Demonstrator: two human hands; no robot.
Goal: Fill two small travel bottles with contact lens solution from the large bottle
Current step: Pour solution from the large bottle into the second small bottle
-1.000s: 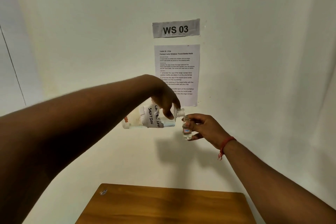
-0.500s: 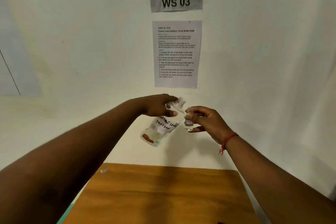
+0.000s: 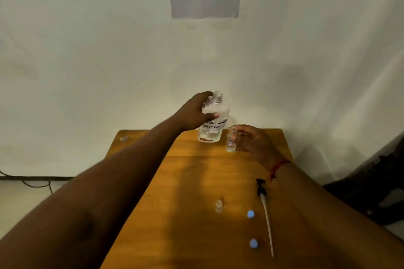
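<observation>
The large bottle (image 3: 213, 119) stands upright and uncapped at the far end of the table (image 3: 192, 181), the left hand (image 3: 193, 113) in a closed grip round its shoulder. Just beside it, the right hand (image 3: 253, 141) pinches a small travel bottle (image 3: 231, 141), seemingly holding liquid. A second travel bottle (image 3: 218, 205) waits nearer, with two blue caps (image 3: 250, 214) and a pump tube (image 3: 265, 214) close by. Setting both bottles down gently, away from the far edge, seems wise; the table's middle offers room.
</observation>
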